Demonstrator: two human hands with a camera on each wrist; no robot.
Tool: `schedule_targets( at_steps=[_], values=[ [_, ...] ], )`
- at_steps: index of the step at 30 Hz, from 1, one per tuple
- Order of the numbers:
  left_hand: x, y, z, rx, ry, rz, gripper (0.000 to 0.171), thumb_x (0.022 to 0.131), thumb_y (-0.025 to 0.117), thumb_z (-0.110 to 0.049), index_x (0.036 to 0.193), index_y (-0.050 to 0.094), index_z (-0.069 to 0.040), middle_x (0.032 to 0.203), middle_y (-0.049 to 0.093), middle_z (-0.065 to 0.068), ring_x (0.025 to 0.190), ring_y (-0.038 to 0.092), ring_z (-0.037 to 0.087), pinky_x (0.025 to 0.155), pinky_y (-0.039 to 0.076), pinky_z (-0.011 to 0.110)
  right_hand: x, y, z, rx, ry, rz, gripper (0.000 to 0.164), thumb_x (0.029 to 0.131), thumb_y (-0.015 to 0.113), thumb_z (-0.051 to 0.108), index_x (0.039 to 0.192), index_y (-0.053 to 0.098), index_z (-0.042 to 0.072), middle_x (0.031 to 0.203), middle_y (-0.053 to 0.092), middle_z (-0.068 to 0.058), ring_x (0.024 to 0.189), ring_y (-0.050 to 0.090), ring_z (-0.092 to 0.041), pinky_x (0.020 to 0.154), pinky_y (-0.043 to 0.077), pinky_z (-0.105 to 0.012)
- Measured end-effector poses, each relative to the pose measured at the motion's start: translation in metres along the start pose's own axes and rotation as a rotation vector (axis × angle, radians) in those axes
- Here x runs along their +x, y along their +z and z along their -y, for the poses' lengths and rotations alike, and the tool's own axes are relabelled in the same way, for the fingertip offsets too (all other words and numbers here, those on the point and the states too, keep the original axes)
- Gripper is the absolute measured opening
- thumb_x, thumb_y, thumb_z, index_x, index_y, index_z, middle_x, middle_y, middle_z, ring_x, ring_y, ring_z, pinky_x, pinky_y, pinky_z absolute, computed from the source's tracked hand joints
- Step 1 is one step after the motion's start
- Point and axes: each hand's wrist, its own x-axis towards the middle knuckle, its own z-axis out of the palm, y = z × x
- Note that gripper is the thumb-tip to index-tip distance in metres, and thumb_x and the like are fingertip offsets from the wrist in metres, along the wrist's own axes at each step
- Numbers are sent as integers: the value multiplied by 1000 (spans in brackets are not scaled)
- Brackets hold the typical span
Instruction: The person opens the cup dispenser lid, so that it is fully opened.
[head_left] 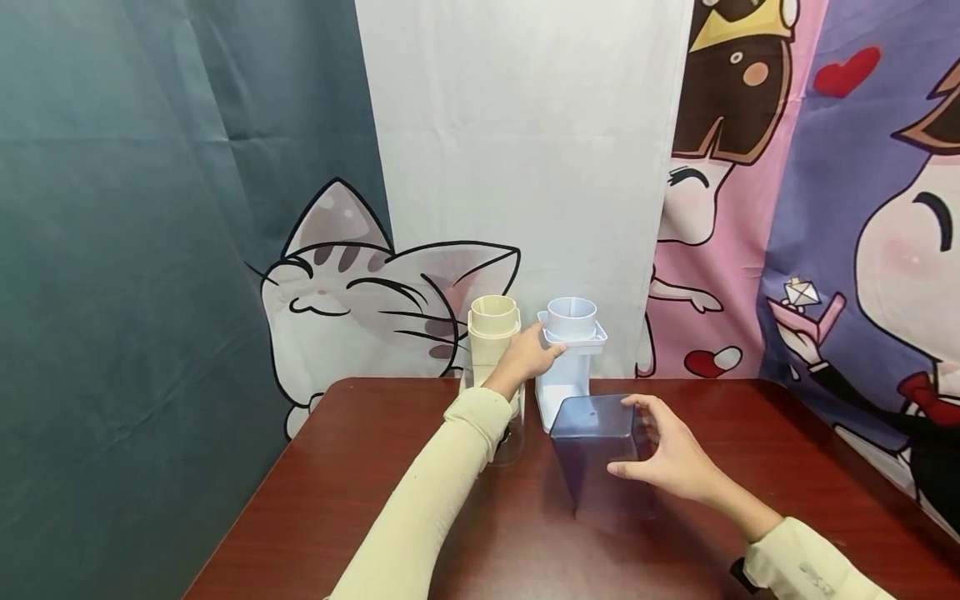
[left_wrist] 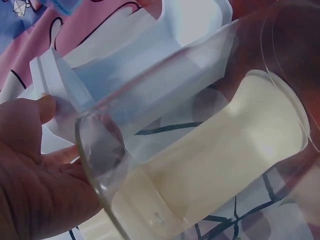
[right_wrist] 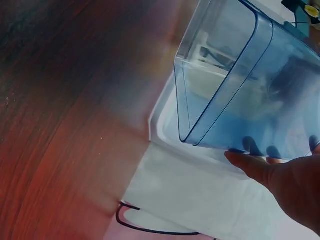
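My left hand (head_left: pixel 525 358) reaches between two upright pieces at the back of the table and holds the edge of the upper platform of a light blue plastic stand (head_left: pixel 573 371). In the left wrist view, the thumb lies on that platform's side. Beside this hand stands a cream holder (head_left: pixel 486 346) with a round top, inside a clear cylinder (left_wrist: pixel 85 155). My right hand (head_left: pixel 678 454) grips a translucent blue square box (head_left: pixel 600 467) from its right side, thumb in front and fingers on top. The box overlaps the foot of the light blue stand in the head view.
A reddish-brown wooden table (head_left: pixel 360 467) carries everything. Behind its far edge hangs a white cloth (head_left: pixel 525 125), with a green cat-print curtain (head_left: pixel 150 208) at left and a cartoon-print curtain (head_left: pixel 817 208) at right.
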Motion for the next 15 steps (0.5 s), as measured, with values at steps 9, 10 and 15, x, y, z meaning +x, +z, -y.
schedule_targets(
  at_steps=[9, 10, 15],
  values=[
    [8, 0, 3, 40, -21, -2, 57, 98, 57, -44, 148, 47, -19, 144, 54, 4, 134, 47, 30, 105, 42, 44, 15, 11, -7, -2, 7, -6, 89, 57, 97, 34, 130, 48, 19, 109, 61, -4, 94, 64, -21, 76, 54, -33],
    [9, 1, 3, 40, -23, 0, 57, 98, 57, -44, 149, 46, -19, 145, 54, 4, 134, 47, 30, 105, 42, 44, 17, 11, -9, -1, 12, -8, 89, 57, 97, 34, 130, 48, 19, 110, 61, -4, 95, 64, -21, 76, 54, -33],
    [10, 2, 5, 42, -19, -8, 60, 98, 56, -45, 151, 43, -19, 147, 52, 6, 134, 48, 29, 106, 41, 43, 26, 14, -17, 12, 13, -11, 88, 59, 97, 34, 131, 49, 16, 115, 61, -8, 100, 65, -26, 80, 54, -37]
  ],
)
